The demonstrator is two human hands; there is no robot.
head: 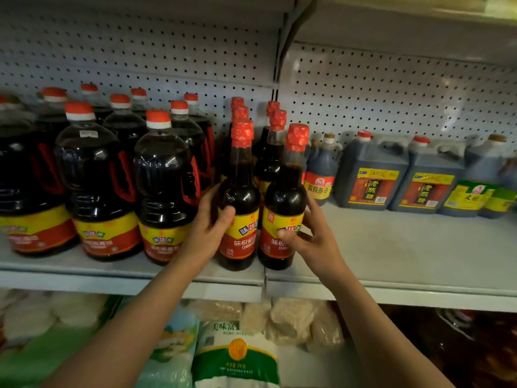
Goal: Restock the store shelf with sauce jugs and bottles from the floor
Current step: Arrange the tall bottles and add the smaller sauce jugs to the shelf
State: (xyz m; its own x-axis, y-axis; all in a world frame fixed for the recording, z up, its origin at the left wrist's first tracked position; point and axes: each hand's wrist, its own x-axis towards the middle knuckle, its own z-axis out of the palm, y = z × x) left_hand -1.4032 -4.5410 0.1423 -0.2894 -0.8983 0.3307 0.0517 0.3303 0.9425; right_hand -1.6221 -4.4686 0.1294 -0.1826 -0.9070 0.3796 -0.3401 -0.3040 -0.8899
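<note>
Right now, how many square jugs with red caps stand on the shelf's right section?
2: the left square jug and the right square jug side by side against the pegboard; others may be hidden.

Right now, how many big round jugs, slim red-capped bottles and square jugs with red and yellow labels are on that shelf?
big round jugs: 9, the leftmost cut off by the picture's edge
slim bottles: 6, one in the left hand, one in the right hand
square jugs: 2
Total: 17
</note>
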